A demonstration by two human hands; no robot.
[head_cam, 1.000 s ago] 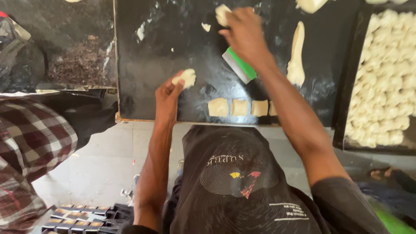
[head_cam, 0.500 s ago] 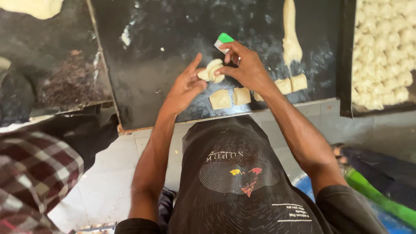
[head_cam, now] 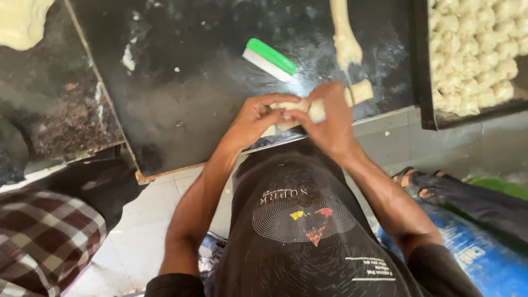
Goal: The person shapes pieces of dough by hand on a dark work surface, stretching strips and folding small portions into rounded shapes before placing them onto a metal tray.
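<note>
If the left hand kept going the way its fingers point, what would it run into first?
Its fingers aim rightward: the left hand already meets the dough piece pinched between both hands, then almost immediately the right hand.

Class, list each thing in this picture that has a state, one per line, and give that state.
Dough piece: pressed between both hands.
Left hand: closed on the dough piece.
Right hand: closed on the dough piece.
Green scraper: lying flat, untouched.
Dough rope: stretched out, partly cut.
Tray: filled with shaped pieces.

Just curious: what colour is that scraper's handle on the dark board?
Bright green, on the scraper; head view.
</note>
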